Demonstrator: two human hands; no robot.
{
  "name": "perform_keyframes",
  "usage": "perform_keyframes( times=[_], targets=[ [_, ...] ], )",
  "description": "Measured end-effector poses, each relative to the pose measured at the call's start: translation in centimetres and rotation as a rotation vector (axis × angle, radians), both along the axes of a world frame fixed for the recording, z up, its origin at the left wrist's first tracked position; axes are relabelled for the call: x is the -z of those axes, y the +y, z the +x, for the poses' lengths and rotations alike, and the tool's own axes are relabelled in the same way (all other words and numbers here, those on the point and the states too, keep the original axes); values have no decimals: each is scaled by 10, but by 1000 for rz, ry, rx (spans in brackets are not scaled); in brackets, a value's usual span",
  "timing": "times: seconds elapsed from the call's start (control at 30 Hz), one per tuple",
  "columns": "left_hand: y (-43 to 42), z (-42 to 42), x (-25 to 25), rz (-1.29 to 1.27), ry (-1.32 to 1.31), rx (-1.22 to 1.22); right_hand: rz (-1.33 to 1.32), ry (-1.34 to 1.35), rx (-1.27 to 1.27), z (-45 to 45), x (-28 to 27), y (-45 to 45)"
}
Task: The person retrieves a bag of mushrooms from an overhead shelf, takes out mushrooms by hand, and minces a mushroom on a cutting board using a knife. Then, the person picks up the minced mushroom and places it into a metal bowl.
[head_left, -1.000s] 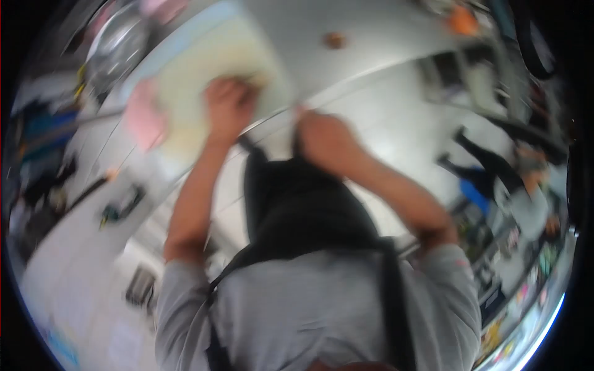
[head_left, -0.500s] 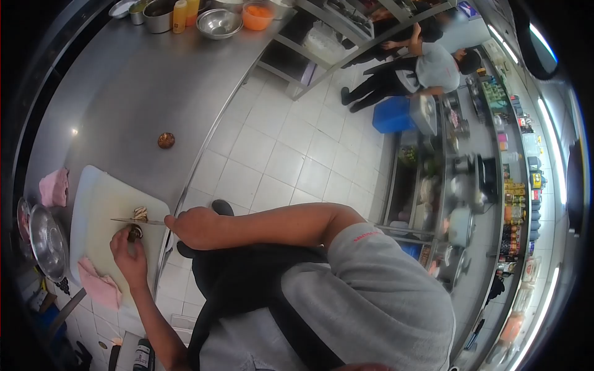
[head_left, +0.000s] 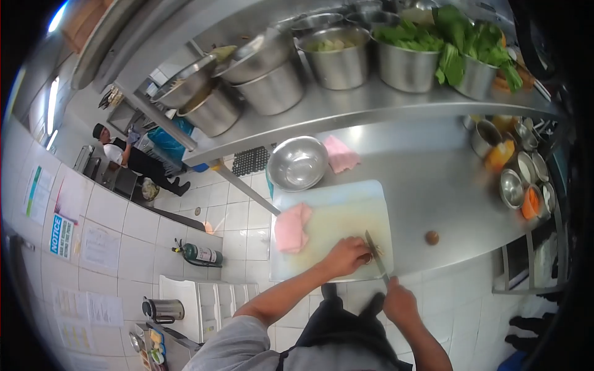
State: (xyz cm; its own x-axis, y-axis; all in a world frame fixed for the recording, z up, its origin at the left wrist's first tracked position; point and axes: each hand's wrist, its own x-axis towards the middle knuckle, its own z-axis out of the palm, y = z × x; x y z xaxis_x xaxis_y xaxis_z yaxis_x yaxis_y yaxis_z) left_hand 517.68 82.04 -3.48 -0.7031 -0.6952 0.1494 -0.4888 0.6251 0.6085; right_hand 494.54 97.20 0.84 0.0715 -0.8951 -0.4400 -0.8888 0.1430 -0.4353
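Note:
My right hand is closed round the handle of a kitchen knife, whose blade lies over the right side of a white cutting board. Just left of the blade, the bent fingers of my left hand press a dark brown mushroom onto the board, mostly hidden by them. Pale cut slices lie close by the blade. Another whole brown mushroom sits on the steel table to the right of the board. A folded pink cloth rests on the board's left part.
A steel bowl and a second pink cloth are beyond the board. Overhead, a steel shelf carries several pots, some with leafy greens. Small containers stand at the right. A person stands far left.
My head view has swung to the left, bringing the overhead shelf and tiled wall into sight. Both hands stay at the board with the knife and mushroom.

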Motion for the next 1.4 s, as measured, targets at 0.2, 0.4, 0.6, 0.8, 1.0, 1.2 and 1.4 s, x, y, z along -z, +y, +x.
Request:
perform_keyframes(
  times=[0.2,0.4,0.6,0.8,1.0,1.2,1.4],
  targets=[
    [-2,-1,21,188,-5,-31,11,-30,42,-2,7,1],
    [-13,-15,6,141,-196,32,-82,-27,20,-15,3,-7],
    [-10,-15,-1,177,-138,1,-66,-64,49,-14,11,-7],
    [-15,-19,-9,145,-294,37,-179,-54,25,-13,4,1],
    [-10,-19,1,179,-139,-99,-159,-5,8,-5,7,-7],
    [-13,-16,1,160,-179,-67,-190,-22,-34,-7,-4,-10],
    [-3,-14,4,37,-142,-90,-173,12,-49,-6,-4,-11]
  ],
)
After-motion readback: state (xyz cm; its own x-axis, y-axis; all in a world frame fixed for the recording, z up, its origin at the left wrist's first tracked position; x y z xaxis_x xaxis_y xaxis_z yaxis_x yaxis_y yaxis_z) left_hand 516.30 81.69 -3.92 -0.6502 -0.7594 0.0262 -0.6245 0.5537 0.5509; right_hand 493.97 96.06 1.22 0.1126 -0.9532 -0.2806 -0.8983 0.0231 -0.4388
